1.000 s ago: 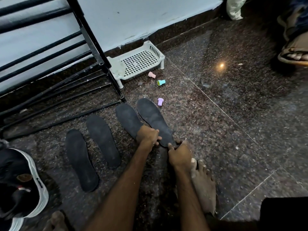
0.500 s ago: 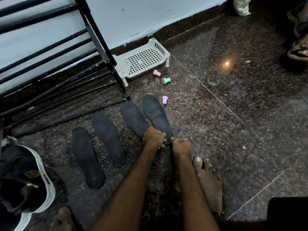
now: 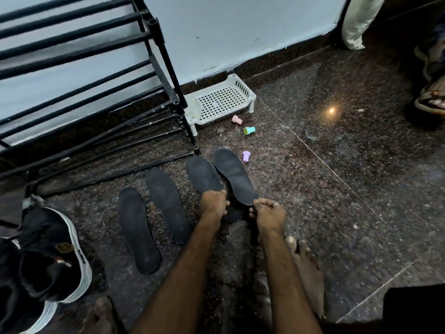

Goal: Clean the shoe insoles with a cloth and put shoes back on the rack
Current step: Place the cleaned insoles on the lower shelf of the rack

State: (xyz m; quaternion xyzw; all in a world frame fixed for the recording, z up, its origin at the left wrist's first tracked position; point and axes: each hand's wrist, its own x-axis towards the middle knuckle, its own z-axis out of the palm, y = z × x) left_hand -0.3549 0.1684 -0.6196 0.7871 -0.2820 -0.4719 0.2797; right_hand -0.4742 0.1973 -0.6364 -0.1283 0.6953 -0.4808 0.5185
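Dark speckled stone floor (image 3: pixel 337 189) is seen across most of the view, with a pale wall (image 3: pixel 240 32) behind it. Black bar-type shoe rack (image 3: pixel 164 56) is stood at upper left against the wall; nothing is seen on its visible bars. Black shoe with white sole (image 3: pixel 48 256) is laid on the floor at lower left, opening up, just in front of the rack's near end.

Four dark insoles are laid out side by side on the floor in front of the rack, toes pointed away:
- far-left insole (image 3: pixel 138 232), flat, untouched
- second insole (image 3: pixel 167 203), flat, just beside the first, untouched
- third insole (image 3: pixel 203 174), heel end covered by the left hand
- rightmost insole (image 3: pixel 232 174), heel end held by the right hand

White perforated plastic tray (image 3: pixel 243 84) is stood on short legs at the wall base, just right of the rack's corner post.

Left hand (image 3: pixel 213 203): fingers are curled down over the heel of the third insole, gripping it. Right hand (image 3: pixel 268 213): the rightmost insole's heel tip is pinched between thumb and curled fingers. It cannot be told whether that heel is lifted off the floor. A dark patch between the two hands cannot be identified.

Bare right foot (image 3: pixel 305 268) is planted just behind the right hand. A sandalled foot (image 3: pixel 433 102) of another person is seen at the right edge.

Three small caps are scattered between tray and insoles: pink cap (image 3: pixel 237 119), teal cap (image 3: pixel 249 130), purple cap (image 3: pixel 245 156), the last just beside the rightmost insole's toe.
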